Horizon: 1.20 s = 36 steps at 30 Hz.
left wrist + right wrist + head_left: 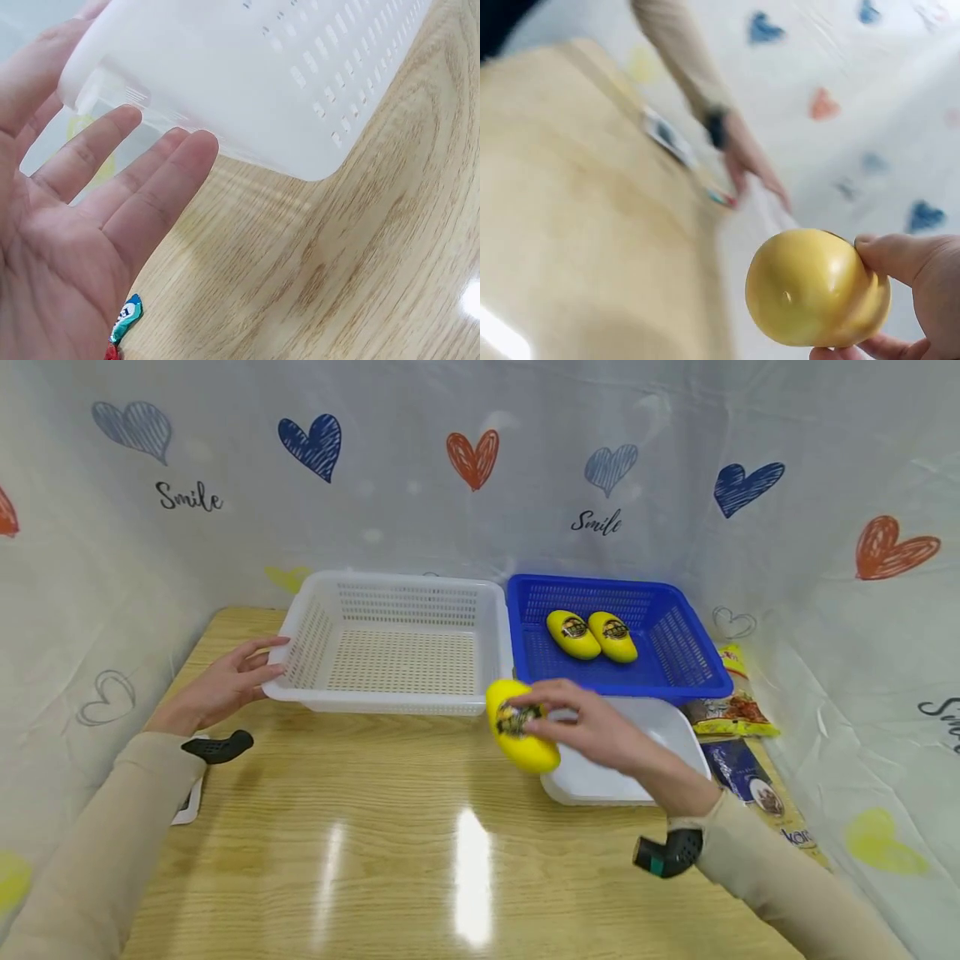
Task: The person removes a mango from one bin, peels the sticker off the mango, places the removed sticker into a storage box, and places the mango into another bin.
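Fingers (551,697) of the right hand (600,731) pinch the yellow oval packet (520,727) mid-carry; left hand (225,681) spread, steadying the white slotted plastic basket (393,643) at the desk's far edge.

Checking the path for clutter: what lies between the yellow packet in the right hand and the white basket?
Only bare wooden table, in the head view: yellow packet hangs just off white basket, near its front right corner.

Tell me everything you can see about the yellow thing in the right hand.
The yellow pack is a glossy, rounded, oval piece, plastic by the look, with a dark round label on its side. The right hand grips it from above, off the wooden table, beside the white tray. It matches the two lying in the blue basket.
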Tool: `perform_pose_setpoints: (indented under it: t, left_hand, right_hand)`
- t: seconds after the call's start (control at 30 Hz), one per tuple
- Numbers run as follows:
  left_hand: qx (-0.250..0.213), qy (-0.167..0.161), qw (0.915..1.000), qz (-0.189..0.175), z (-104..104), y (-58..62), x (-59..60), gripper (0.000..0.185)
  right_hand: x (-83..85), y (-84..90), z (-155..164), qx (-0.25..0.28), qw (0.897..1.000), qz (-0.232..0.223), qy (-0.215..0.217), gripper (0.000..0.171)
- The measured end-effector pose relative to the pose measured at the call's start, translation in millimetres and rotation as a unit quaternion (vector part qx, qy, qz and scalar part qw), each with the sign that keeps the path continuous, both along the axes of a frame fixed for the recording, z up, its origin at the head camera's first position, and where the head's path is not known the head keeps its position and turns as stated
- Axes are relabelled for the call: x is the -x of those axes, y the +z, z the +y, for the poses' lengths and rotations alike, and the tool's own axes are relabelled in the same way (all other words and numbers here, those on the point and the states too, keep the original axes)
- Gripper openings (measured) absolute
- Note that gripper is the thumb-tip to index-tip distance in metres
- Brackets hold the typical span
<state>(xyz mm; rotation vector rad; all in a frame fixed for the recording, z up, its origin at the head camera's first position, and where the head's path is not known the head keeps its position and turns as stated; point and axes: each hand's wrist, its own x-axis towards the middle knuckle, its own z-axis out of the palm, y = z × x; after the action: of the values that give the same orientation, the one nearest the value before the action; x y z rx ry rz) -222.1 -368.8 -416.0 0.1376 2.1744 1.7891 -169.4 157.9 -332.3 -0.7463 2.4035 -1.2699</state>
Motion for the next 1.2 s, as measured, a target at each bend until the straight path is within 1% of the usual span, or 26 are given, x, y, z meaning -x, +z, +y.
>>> perform_pose_setpoints:
  t: [0.07, 0.13, 0.17, 0.23, 0.3, 0.4, 0.5, 0.6, 0.67, 0.73, 0.8, 0.83, 0.9, 0.93, 0.97, 1.03, 1.07, 1.1, 1.13, 1.17, 1.2]
  left_hand:
    - [0.012, -0.002, 0.9999, 0.003, -1, 0.1, -0.1, 0.056]
    - [0.02, -0.005, 0.9998, 0.007, -1, 0.5, -0.1, 0.056]
    - [0.023, -0.007, 0.9997, 0.009, -1, 0.8, -0.1, 0.055]
    - [0.023, -0.008, 0.9996, 0.01, -1, 1.4, -0.1, 0.055]
    - [0.022, -0.009, 0.9997, 0.01, -1, 1.9, -0.1, 0.055]
    - [0.022, -0.007, 0.9997, 0.009, 0, 2.0, -0.2, 0.056]
    - [0.022, -0.004, 0.9997, 0.007, 0, 2.1, -0.9, 0.056]
    - [0.026, -0.007, 0.9996, 0.012, 1, 2.9, -1.7, 0.056]
    - [0.046, -0.012, 0.9986, 0.024, 1, 4.5, -2.0, 0.056]
    - [0.092, -0.017, 0.9946, 0.044, 1, 8.6, -3.1, 0.058]
    - [0.143, -0.016, 0.9866, 0.077, 4, 15.8, -5.3, 0.06]
    - [0.176, -0.009, 0.9789, 0.105, 7, 21.3, -7.3, 0.061]
    - [0.227, 0.01, 0.9585, 0.172, 18, 34.3, -13.6, 0.061]
    - [0.246, 0.02, 0.9458, 0.211, 27, 40.8, -18.3, 0.059]
    - [0.263, 0.028, 0.9295, 0.257, 36, 46.8, -23.9, 0.056]
    - [0.29, 0.036, 0.8931, 0.342, 62, 55.5, -37.5, 0.046]
    - [0.29, 0.028, 0.8814, 0.372, 77, 56.6, -45.0, 0.04]
    - [0.284, 0.017, 0.8716, 0.399, 92, 55.8, -53.0, 0.035]
    - [0.275, 0.001, 0.8677, 0.414, 108, 52.8, -61.3, 0.032]
    - [0.267, -0.016, 0.8688, 0.417, 124, 47.9, -69.8, 0.03]
    - [0.251, -0.037, 0.8792, 0.403, 139, 41.4, -78.3, 0.03]
  right_hand:
    - [-25.1, -16.3, -10, 0.0, 0.999, -0.024, 0.039, 0.032]
    - [-43.8, -34.2, -19, 0.001, 0.996, -0.053, 0.069, 0.031]
    - [-50.2, -43.6, -23, 0.001, 0.995, -0.062, 0.079, 0.031]
    - [-57.1, -61.3, -30, -0.007, 0.994, -0.075, 0.08, 0.031]
    - [-58.0, -76.8, -37, -0.021, 0.995, -0.077, 0.064, 0.031]
    - [-50.7, -95.9, -46, -0.034, 0.997, -0.063, 0.035, 0.035]
    - [-41.5, -107.4, -57, -0.019, 0.998, -0.063, 0.007, 0.038]
    - [-34.4, -112.7, -68, 0.007, 0.997, -0.078, -0.013, 0.039]
    - [-30.9, -115.0, -74, 0.019, 0.997, -0.075, -0.017, 0.038]
    - [-29.0, -116.2, -77, 0.019, 0.998, -0.061, -0.012, 0.037]
    - [-28.8, -114.5, -77, 0.012, 0.999, -0.042, -0.005, 0.038]
    - [-29.0, -113.0, -76, 0.009, 0.999, -0.033, 0.001, 0.039]
    - [-29.7, -108.6, -73, -0.001, 1.0, -0.014, 0.01, 0.043]
    - [-29.9, -105.7, -71, 0.0, 1.0, -0.01, 0.017, 0.045]
    - [-29.7, -102.9, -68, -0.001, 1.0, -0.006, 0.022, 0.048]
    - [-28.1, -97.8, -64, -0.008, 1.0, 0.006, 0.029, 0.051]
    - [-26.7, -95.5, -63, -0.016, 0.999, 0.012, 0.028, 0.052]
    - [-25.0, -93.5, -62, -0.023, 0.999, 0.015, 0.027, 0.053]
    - [-23.1, -91.9, -61, -0.031, 0.999, 0.017, 0.025, 0.053]
    - [-21.2, -90.5, -61, -0.041, 0.999, 0.018, 0.02, 0.053]
    - [-19.3, -89.7, -61, -0.047, 0.999, 0.018, 0.018, 0.052]
